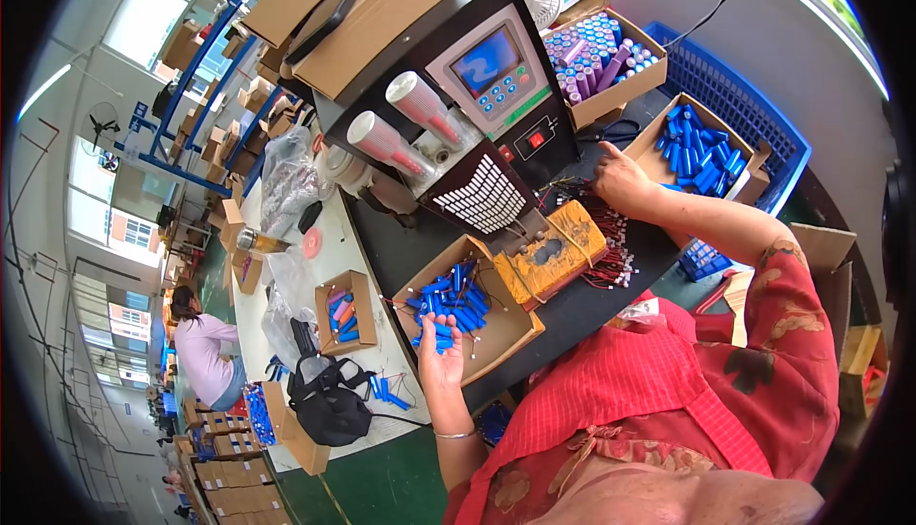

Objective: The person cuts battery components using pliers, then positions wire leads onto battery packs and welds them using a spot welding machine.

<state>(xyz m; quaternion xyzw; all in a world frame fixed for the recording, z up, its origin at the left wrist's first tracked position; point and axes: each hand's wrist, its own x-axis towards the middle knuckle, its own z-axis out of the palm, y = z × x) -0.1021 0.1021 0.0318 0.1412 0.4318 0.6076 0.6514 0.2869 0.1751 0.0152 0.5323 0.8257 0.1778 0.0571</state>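
Note:
My left hand [441, 351] is palm up, its fingers stretched out and apart, at the near edge of a cardboard box [501, 342]. Blue wrapped battery cells [463, 301], some with wires, lie in that box just beyond my fingertips. My right hand [618, 182] is over a pile of red and black wire leads with white plugs [615, 256]. Its fingers curl down onto the leads while one finger sticks out; the fingertips are partly hidden. Between the hands stands a spot welding machine [496, 77] with a worn yellow block [549, 253] below its electrodes.
An open box of blue cells [701, 148] sits in a blue plastic basket [754, 96] at right. Behind it is a box of purple and blue cells [606, 48]. A small box [345, 310] and a black bag [329, 401] are at left. A person [202, 349] works farther off.

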